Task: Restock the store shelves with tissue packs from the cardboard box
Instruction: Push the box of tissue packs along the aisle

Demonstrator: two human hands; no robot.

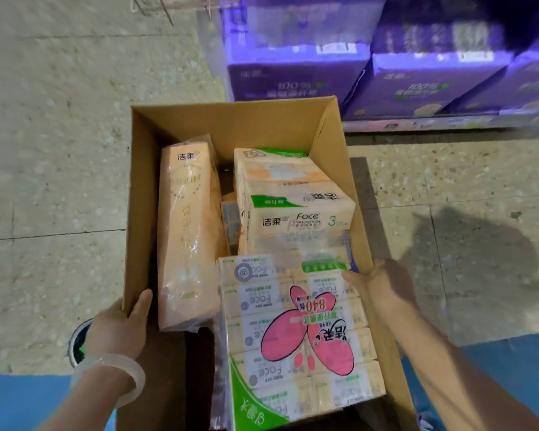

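Observation:
An open cardboard box (327,126) fills the middle of the view, held above the floor. My left hand (119,328) grips its left wall, thumb inside. My right hand (383,287) grips the right wall, thumb over the rim and touching a pack. Inside lie a tall orange tissue pack (187,231) on the left, a stacked orange Face tissue pack (296,206) at the back right, and a large multi-pack with a pink flower print (296,337) at the front.
Purple tissue cases (293,79) stand on a low shelf (448,121) at the upper right, just beyond the box. Speckled floor tiles (59,150) spread on the left. A blue floor strip (19,402) and a round dark bin (80,340) lie near my left wrist.

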